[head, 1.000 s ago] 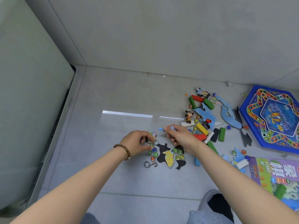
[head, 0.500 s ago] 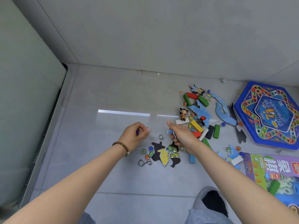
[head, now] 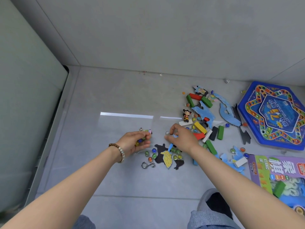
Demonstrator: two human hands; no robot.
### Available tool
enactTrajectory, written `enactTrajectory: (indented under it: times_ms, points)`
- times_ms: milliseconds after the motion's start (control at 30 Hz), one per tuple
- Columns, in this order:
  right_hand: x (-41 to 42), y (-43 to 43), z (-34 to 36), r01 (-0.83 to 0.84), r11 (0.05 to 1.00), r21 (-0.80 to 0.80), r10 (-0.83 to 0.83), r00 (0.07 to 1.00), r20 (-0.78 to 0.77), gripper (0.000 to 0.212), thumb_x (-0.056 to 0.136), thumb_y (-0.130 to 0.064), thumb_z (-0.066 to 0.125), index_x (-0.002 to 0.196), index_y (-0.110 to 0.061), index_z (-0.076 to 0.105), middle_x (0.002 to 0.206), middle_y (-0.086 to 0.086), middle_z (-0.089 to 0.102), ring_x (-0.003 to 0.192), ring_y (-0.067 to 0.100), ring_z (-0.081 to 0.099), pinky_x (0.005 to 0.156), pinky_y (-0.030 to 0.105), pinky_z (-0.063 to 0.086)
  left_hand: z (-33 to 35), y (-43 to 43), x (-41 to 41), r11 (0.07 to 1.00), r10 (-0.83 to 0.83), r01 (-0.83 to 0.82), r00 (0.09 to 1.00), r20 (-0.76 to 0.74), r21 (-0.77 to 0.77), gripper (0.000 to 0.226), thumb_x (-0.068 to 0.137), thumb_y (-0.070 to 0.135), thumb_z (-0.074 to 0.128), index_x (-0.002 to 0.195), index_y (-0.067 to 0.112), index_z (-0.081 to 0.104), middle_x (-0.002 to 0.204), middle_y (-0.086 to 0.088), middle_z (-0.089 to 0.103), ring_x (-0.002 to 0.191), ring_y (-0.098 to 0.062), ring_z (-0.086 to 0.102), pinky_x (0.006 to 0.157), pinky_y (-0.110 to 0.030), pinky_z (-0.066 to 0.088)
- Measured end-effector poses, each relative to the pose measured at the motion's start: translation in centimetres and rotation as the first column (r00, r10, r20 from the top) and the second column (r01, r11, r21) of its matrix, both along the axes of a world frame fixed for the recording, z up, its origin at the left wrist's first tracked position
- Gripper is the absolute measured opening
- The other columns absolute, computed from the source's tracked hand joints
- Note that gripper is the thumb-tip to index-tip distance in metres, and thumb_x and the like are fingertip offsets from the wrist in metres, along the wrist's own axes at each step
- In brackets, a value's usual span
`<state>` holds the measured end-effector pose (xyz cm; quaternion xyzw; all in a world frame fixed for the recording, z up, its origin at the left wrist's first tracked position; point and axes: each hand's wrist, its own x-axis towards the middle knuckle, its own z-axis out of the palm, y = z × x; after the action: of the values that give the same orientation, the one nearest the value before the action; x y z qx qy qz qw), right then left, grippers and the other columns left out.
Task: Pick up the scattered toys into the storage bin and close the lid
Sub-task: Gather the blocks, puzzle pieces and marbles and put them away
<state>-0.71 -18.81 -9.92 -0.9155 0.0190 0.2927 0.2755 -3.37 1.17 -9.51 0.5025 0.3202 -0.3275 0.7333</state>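
Left hand [head: 137, 142] cupped small items; only bits of colour and a wire loop showed past the fingers, count indeterminate. Right hand [head: 181, 139] covered part of the blue puzzle piece [head: 170, 146] beneath it. Purple game box [head: 274, 176] was cut off by the right edge. Die [head: 227, 81] too small to read.

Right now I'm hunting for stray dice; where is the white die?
In the head view, the white die lies far right on the floor against the wall, just beyond the blue hexagonal game board.
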Motion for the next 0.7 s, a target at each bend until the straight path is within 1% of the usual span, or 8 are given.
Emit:
enactTrajectory:
  times_ms: [100, 233, 333, 400, 500, 600, 633, 700]
  points:
    - [0.4, 0.5, 0.3, -0.085, 0.992, -0.093, 0.088, 0.996, 0.028, 0.025, 0.090, -0.042, 0.053, 0.092, -0.020, 0.042, 0.088, 0.004, 0.059, 0.079, 0.023, 0.056, 0.062, 0.032, 0.039, -0.4, 0.1, 0.1, 0.994, -0.073, 0.065, 0.993, 0.097, 0.084, 0.013, 0.093, 0.009, 0.054, 0.089, 0.005, 0.066, 0.080, -0.003, 0.063, 0.065, -0.008, 0.064, 0.065, -0.017, 0.057]
    - [1.2, 1.5, 0.5, -0.220, 0.953, -0.207, 0.229, 0.973, 0.023, 0.024, 0.094, -0.041, 0.043, 0.093, -0.018, 0.039, 0.087, 0.006, 0.057, 0.081, 0.027, 0.056, 0.064, 0.032, 0.038, -0.7, 0.3, 0.2, 0.960, -0.207, 0.155, 0.954, 0.218, 0.234, 0.012, 0.092, 0.000, 0.052, 0.093, 0.002, 0.063, 0.080, -0.005, 0.062, 0.060, -0.005, 0.061, 0.063, -0.016, 0.056]
    - [2.0, 2.3, 0.6, -0.279, 0.909, -0.309, 0.290, 0.957, -0.013, 0.031, 0.097, -0.041, 0.037, 0.106, -0.013, 0.044, 0.098, 0.011, 0.062, 0.091, 0.030, 0.059, 0.064, 0.032, 0.037, -0.5, 0.5, 0.4, 0.958, -0.199, 0.141, 0.955, 0.222, 0.249, 0.017, 0.092, -0.002, 0.050, 0.088, 0.005, 0.065, 0.078, -0.004, 0.065, 0.063, -0.009, 0.061, 0.062, -0.016, 0.056]
    - [2.4, 2.7, 0.7, -0.286, 0.901, -0.326, 0.292, 0.956, -0.031, 0.032, 0.098, -0.041, 0.035, 0.109, -0.013, 0.045, 0.104, 0.011, 0.063, 0.095, 0.030, 0.059, 0.064, 0.031, 0.036, -0.2, 0.6, 0.6, 0.970, -0.142, 0.097, 0.969, 0.200, 0.221, 0.020, 0.094, 0.001, 0.048, 0.085, 0.007, 0.065, 0.072, 0.000, 0.068, 0.067, -0.012, 0.061, 0.062, -0.016, 0.056]
    - [2.6, 3.4, 1.4, -0.240, 0.947, -0.214, 0.239, 0.971, -0.032, 0.030, 0.097, -0.043, 0.036, 0.103, -0.015, 0.047, 0.098, 0.009, 0.062, 0.090, 0.027, 0.057, 0.065, 0.031, 0.038, 0.1, 0.7, 1.2, 0.989, 0.011, -0.026, 0.995, 0.097, 0.147, 0.026, 0.099, 0.014, 0.043, 0.087, 0.004, 0.064, 0.080, -0.006, 0.065, 0.069, -0.015, 0.063, 0.064, -0.018, 0.057]
    - [2.1, 4.8, 2.7, -0.159, 0.978, 0.133, 0.165, 0.985, -0.042, 0.030, 0.094, -0.047, 0.043, 0.095, -0.018, 0.051, 0.074, -0.002, 0.057, 0.067, 0.014, 0.052, 0.066, 0.031, 0.040, 0.5, 0.5, 1.7, 0.992, 0.125, -0.125, 0.992, -0.007, 0.032, 0.038, 0.101, 0.028, 0.037, 0.089, 0.003, 0.063, 0.089, -0.013, 0.064, 0.077, -0.020, 0.062, 0.068, -0.025, 0.058]
    - [1.8, 5.3, 3.0, -0.192, 0.964, 0.182, 0.201, 0.979, -0.032, 0.030, 0.093, -0.048, 0.045, 0.092, -0.019, 0.052, 0.069, -0.006, 0.055, 0.063, 0.008, 0.048, 0.064, 0.031, 0.040, 0.7, 0.4, 1.7, 0.988, 0.151, -0.151, 0.988, -0.036, -0.017, 0.041, 0.101, 0.031, 0.035, 0.091, 0.003, 0.062, 0.090, -0.014, 0.064, 0.081, -0.021, 0.063, 0.070, -0.027, 0.058]
    - [1.6, 5.8, 3.4, -0.245, 0.954, 0.170, 0.248, 0.969, 0.006, 0.030, 0.092, -0.049, 0.047, 0.090, -0.019, 0.052, 0.068, -0.009, 0.054, 0.062, 0.005, 0.046, 0.062, 0.030, 0.039, 1.0, 0.1, 1.7, 0.978, 0.180, -0.187, 0.981, -0.073, -0.093, 0.042, 0.101, 0.033, 0.035, 0.092, 0.003, 0.063, 0.087, -0.013, 0.065, 0.083, -0.021, 0.063, 0.067, -0.026, 0.059]
